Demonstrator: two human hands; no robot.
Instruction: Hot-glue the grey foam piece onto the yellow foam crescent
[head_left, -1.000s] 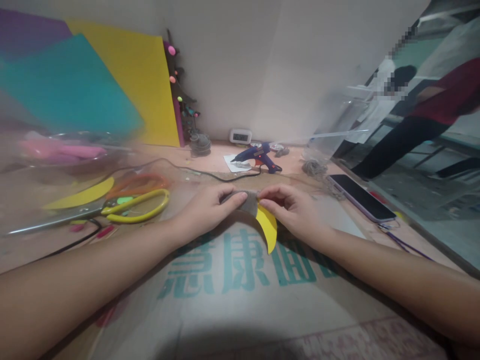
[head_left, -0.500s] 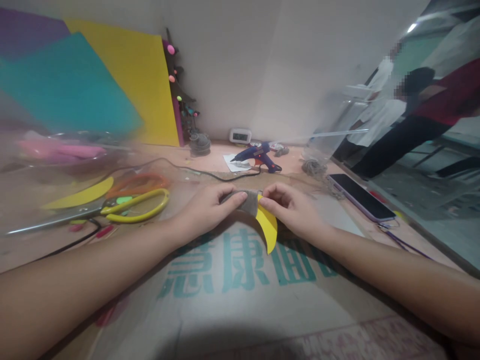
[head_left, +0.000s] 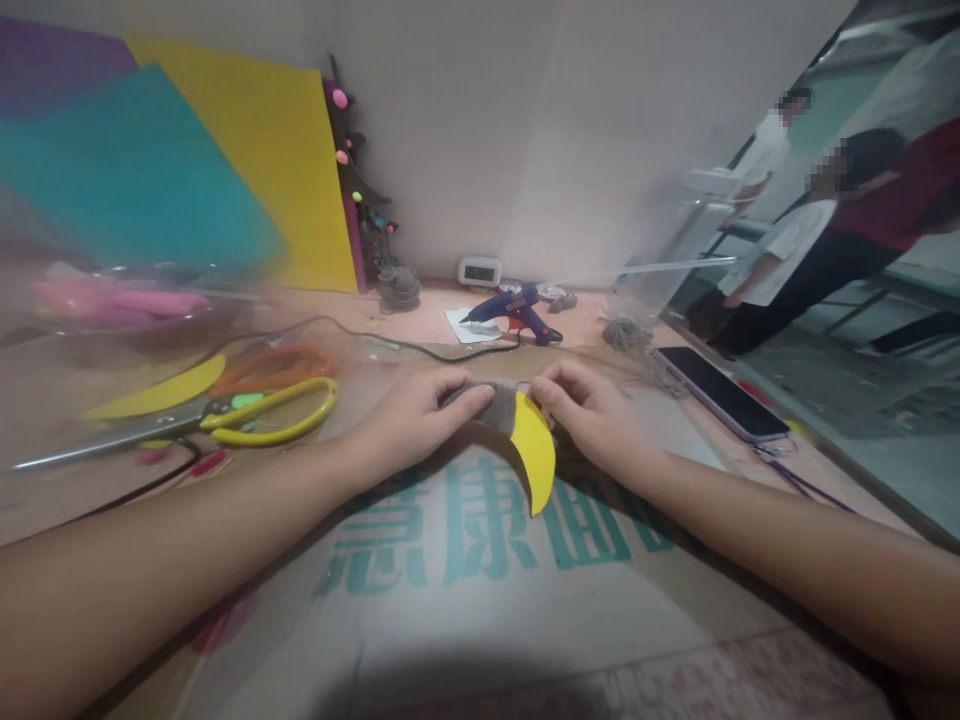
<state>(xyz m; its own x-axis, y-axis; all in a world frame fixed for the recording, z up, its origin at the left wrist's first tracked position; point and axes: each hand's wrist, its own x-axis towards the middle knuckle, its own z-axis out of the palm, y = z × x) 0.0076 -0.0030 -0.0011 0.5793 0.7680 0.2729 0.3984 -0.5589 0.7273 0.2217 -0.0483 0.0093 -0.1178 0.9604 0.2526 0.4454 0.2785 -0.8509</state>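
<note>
My left hand (head_left: 424, 410) grips a small grey piece (head_left: 501, 408) between thumb and fingers, just above the table covering with green lettering. From the right end of the grey piece a yellow crescent (head_left: 534, 450) hangs down, its pointed tip toward me. My right hand (head_left: 574, 400) is right beside the crescent's upper edge, with its thumb and fingertips pressed together. Whether a small part is pinched between those fingertips is too small to tell.
Yellow-handled scissors (head_left: 274, 412) and another yellow crescent (head_left: 161, 390) lie at the left. A blue glue gun (head_left: 510, 308) stands ahead on white paper. A phone (head_left: 720, 393) lies at the right. People stand beyond the table's right edge.
My right thumb and fingertips have come off the yellow crescent and moved slightly right and up. More of the crescent's top shows. My left hand has kept its hold on the grey piece.
</note>
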